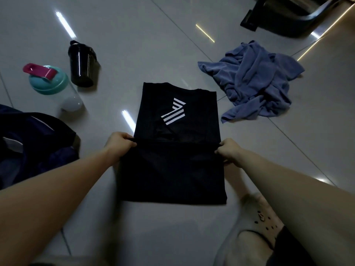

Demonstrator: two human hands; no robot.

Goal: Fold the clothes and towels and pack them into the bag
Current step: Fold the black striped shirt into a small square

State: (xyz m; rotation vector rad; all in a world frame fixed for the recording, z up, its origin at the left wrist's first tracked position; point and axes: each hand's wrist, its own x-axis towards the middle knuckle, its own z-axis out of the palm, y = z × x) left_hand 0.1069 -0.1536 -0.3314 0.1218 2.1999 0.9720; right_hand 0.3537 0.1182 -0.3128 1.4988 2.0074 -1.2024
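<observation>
Right, nearest the camera, bottom right: the person's leg [255, 214] sits on the floor [153, 233], just beside the near right corner of the black shirt [172, 173]. Bare tile lies between the shirt's near edge and the camera.

Shirt lies mid-floor, long axis running away from the person. Left hand [120, 145] pinches its left side edge, fingers curled on the cloth. Right hand [229, 150] pinches the right side edge the same way. A straight cloth edge runs taut between the two hands. The part nearer than that line looks wider and plain black, and its near edge is straight. Beyond the line the shirt lies flat, with a white stripe print [173, 112] and the neckline at the far edge.

Left of the left forearm, a dark bag [34, 143] slumps on the floor, apart from the shirt with an open strip of tile between them.

Farther left: a clear bottle with a teal lid [55, 87], tipped over, and just beside it a black bottle [81, 66]. Both are well apart from the shirt's far left corner.

Far right: a crumpled blue towel [255, 81], its near corner close to the shirt's right edge, not touching.

Top right corner: dark furniture base [288, 18], well apart.
</observation>
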